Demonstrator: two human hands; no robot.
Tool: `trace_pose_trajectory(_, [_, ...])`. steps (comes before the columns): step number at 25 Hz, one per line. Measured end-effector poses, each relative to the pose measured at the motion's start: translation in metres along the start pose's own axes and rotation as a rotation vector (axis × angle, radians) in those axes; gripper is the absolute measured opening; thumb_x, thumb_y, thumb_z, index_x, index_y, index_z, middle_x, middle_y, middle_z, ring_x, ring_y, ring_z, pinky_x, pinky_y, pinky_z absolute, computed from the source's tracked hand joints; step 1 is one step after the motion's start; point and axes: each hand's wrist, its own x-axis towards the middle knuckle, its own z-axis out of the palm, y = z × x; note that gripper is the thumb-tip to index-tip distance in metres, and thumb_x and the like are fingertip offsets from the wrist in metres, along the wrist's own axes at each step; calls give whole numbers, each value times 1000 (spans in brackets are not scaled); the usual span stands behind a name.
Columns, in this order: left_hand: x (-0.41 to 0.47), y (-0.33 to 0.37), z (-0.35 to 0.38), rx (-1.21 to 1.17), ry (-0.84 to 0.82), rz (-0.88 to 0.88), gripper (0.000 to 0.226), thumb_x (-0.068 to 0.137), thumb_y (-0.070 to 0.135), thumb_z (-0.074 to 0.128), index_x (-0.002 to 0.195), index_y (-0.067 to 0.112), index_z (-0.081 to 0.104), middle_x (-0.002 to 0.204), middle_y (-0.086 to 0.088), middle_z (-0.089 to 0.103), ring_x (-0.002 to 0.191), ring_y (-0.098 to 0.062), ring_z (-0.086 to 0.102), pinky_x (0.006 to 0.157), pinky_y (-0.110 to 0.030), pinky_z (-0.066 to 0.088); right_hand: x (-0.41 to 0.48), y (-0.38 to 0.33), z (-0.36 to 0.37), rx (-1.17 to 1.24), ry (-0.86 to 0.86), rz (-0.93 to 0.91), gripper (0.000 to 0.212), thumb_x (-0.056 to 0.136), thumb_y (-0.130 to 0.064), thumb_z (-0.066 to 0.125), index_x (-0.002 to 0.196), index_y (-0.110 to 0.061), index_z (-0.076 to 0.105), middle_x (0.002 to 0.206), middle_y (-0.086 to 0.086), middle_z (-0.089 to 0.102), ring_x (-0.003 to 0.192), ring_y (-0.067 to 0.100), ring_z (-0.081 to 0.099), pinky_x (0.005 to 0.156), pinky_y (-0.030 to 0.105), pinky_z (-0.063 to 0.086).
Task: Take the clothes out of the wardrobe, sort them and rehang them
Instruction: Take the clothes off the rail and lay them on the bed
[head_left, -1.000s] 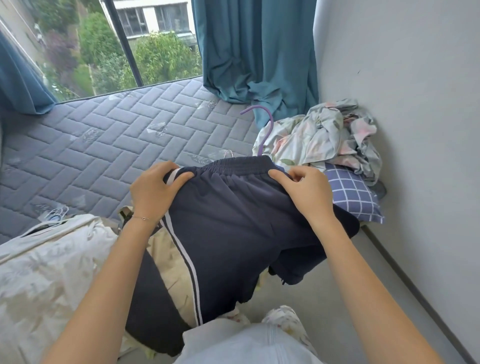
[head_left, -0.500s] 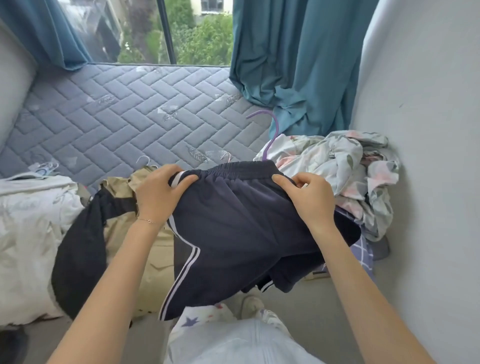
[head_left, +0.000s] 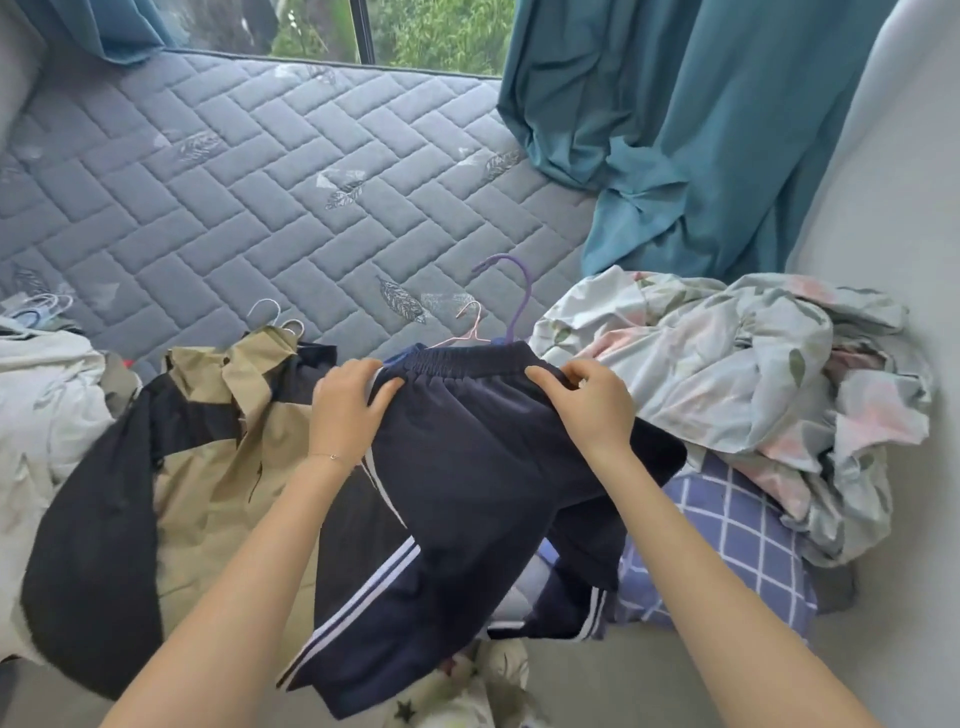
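Navy track trousers (head_left: 483, 483) with white side stripes hang in front of me over the mattress edge. My left hand (head_left: 349, 409) grips the left end of their elastic waistband, and my right hand (head_left: 589, 404) pinches the right end. A purple hanger (head_left: 511, 291) and a pink hanger (head_left: 470, 326) poke up just behind the waistband. To the left lies a beige and black jacket (head_left: 208, 467) on a hanger. A white garment (head_left: 47, 415) with several hanger hooks lies at the far left.
A grey quilted mattress (head_left: 270, 171) fills the back. Teal curtains (head_left: 675, 130) hang at the right by the window. A crumpled floral sheet (head_left: 737, 374) and a blue checked pillow (head_left: 727, 545) lie against the right wall (head_left: 893, 234).
The view has tilted down and toward the mattress. Both hands keep their hold on the waistband, and more of the trouser legs and jacket shows.
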Motion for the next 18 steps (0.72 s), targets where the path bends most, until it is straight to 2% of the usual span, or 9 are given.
trace_pose_trajectory(3, [57,-43,65,-21,-18,-16,17,90,28,66,91,11,63,88,-10,64,85,-35,58,76,-46,46,64,35,65,16,-1,0,48,79,-54,70,61,-16,46,64,-5,49,62,16,45,55,32,35])
trace_pose_trajectory(7, [100,-102,166,18,-26,-24,21,91,32,63,95,11,64,92,-10,65,88,-35,57,78,-46,46,123,101,153,24,-26,20,51,82,-47,70,55,-25,33,59,-8,38,55,10,36,51,27,26])
trace_pose_trajectory(9, [110,-126,204,77,4,-19,22,92,32,61,97,11,64,93,-12,64,89,-36,55,77,-44,41,141,131,191,9,-19,25,51,83,-47,69,55,-24,32,59,-8,37,59,15,37,53,31,28])
trace_pose_trajectory(11, [117,-145,232,91,39,6,22,93,30,60,99,9,62,94,-14,61,90,-37,53,78,-43,37,157,150,218,-27,8,12,43,84,-47,67,59,-22,42,65,-6,46,69,23,46,61,35,35])
trace_pose_trajectory(14, [122,-166,261,-21,47,7,23,93,24,60,108,7,60,101,-18,59,99,-37,52,87,-40,37,171,174,249,-133,38,-24,33,86,-47,65,89,-15,65,95,7,64,96,29,58,82,39,42])
trace_pose_trajectory(18, [118,-176,272,-75,71,8,35,92,27,59,122,10,58,117,-14,59,111,-33,53,98,-39,39,171,194,267,-238,48,-64,30,87,-44,64,100,-17,66,108,7,62,108,29,54,93,40,40])
